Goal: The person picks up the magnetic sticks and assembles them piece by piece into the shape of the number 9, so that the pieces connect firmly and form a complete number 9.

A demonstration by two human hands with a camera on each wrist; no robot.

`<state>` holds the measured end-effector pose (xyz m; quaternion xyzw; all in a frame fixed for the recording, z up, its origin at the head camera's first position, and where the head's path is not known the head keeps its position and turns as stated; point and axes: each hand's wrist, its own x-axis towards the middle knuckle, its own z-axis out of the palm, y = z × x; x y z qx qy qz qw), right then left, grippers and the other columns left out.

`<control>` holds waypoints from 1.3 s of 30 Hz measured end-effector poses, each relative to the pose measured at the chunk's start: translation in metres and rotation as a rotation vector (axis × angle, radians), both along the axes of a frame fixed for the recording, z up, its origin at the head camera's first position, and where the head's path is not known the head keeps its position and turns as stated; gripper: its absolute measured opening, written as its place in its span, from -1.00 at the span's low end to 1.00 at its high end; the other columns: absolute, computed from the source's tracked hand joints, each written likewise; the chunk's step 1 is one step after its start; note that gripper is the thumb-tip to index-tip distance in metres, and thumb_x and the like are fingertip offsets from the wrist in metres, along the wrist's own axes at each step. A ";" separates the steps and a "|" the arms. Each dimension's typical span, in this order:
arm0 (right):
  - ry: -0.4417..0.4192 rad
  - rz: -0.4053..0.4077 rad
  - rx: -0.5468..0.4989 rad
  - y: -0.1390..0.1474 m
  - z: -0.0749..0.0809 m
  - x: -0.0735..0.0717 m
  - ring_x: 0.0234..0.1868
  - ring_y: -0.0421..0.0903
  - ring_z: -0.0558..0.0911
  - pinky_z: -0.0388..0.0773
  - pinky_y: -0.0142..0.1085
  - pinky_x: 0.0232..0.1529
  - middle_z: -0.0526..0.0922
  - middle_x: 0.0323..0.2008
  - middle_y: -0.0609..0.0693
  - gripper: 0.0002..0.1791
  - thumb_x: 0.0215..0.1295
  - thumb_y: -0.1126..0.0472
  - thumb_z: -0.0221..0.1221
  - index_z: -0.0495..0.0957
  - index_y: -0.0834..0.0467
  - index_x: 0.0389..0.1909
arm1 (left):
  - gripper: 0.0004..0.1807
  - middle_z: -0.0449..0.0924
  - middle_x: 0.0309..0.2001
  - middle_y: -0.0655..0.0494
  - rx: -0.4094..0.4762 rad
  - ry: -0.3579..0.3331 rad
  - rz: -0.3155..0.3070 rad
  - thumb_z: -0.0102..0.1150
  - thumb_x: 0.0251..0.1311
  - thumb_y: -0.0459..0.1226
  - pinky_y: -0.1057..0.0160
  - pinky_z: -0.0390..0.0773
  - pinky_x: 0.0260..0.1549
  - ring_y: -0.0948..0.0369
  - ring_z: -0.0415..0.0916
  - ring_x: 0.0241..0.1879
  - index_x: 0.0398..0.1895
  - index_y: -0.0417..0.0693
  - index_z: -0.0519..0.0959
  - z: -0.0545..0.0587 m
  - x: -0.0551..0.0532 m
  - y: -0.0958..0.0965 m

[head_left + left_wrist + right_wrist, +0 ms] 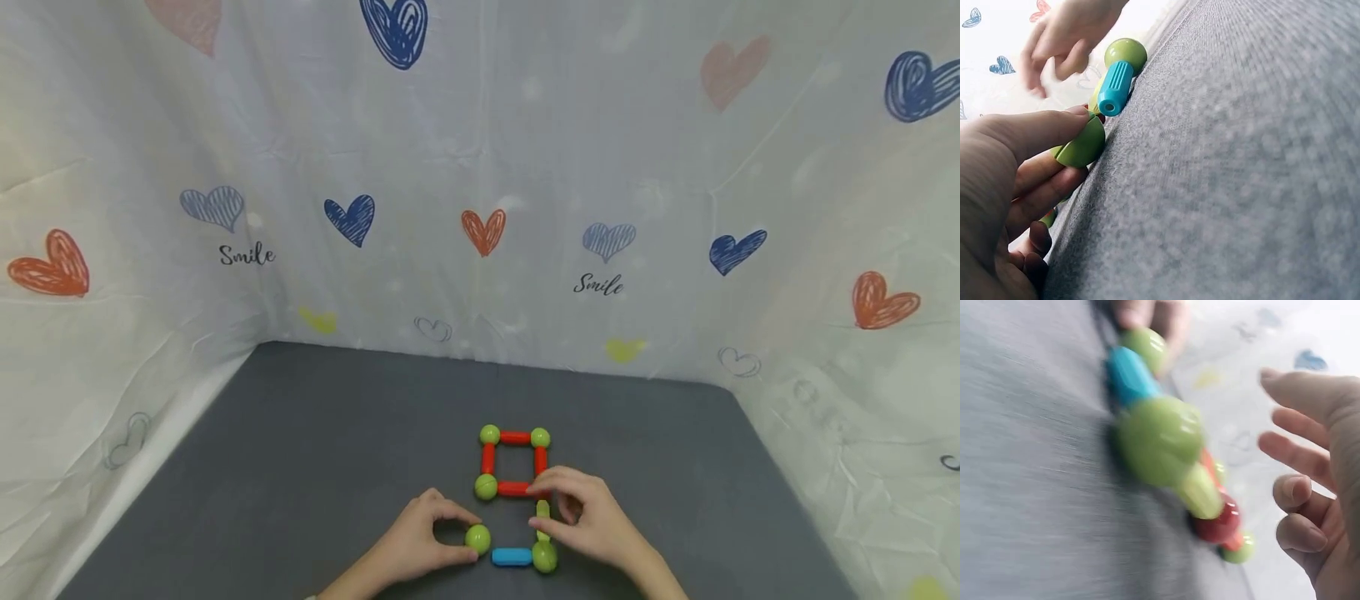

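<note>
My left hand [420,537] pinches a green ball [477,540] between thumb and fingers, just left of a blue stick [512,557]. A small gap parts that ball from the stick's free end. The stick's other end meets a second green ball [544,557], from which a yellow-green stick [543,521] runs up to a red ball [1221,519]. In the head view my right hand [588,515] covers that red ball. Over the yellow-green stick, the right hand hovers with loosely bent fingers; the right wrist view shows nothing in it.
Beyond the hands, red sticks [515,437] and green balls [490,434] form a square on the dark grey table [360,425], joined at its near right corner to the red ball. A white curtain [420,283] printed with hearts surrounds the table's back and sides.
</note>
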<state>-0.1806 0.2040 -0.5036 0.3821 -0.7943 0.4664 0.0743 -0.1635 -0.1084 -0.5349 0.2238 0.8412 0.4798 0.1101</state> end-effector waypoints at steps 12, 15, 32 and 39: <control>-0.139 0.070 0.082 0.012 -0.032 0.041 -0.58 -0.53 0.27 0.36 -0.50 -0.62 0.75 -0.07 -0.12 -0.76 0.36 0.16 0.45 0.74 -0.08 0.01 | -0.67 0.72 -0.15 0.55 -0.038 0.010 -0.019 0.61 0.10 0.08 0.27 0.36 -0.16 0.37 0.36 -0.20 -0.04 0.41 0.83 0.001 -0.003 0.015; -0.121 0.002 0.077 0.011 -0.035 0.047 -0.55 -0.55 0.29 0.36 -0.50 -0.63 0.75 -0.14 -0.19 -0.78 0.35 0.17 0.47 0.74 -0.12 -0.04 | -0.66 0.71 -0.14 0.56 -0.027 -0.005 -0.042 0.60 0.11 0.10 0.27 0.36 -0.15 0.37 0.36 -0.20 -0.02 0.44 0.82 0.000 -0.002 0.018; -0.062 -0.046 -0.008 -0.007 -0.045 0.048 -0.58 -0.56 0.30 0.36 -0.55 -0.66 0.75 -0.17 -0.14 -0.75 0.33 0.23 0.48 0.71 -0.12 -0.07 | -0.67 0.71 -0.15 0.55 -0.011 0.006 -0.072 0.62 0.08 0.09 0.30 0.39 -0.17 0.37 0.36 -0.19 -0.07 0.43 0.82 -0.002 0.002 0.006; -0.059 -0.029 -0.008 -0.005 -0.045 0.046 -0.58 -0.55 0.31 0.37 -0.54 -0.64 0.76 -0.17 -0.12 -0.72 0.30 0.23 0.50 0.72 -0.09 -0.03 | -0.69 0.64 -0.22 0.54 -0.026 0.012 -0.106 0.62 0.08 0.11 0.30 0.36 -0.16 0.38 0.36 -0.20 -0.11 0.44 0.79 -0.004 0.002 0.006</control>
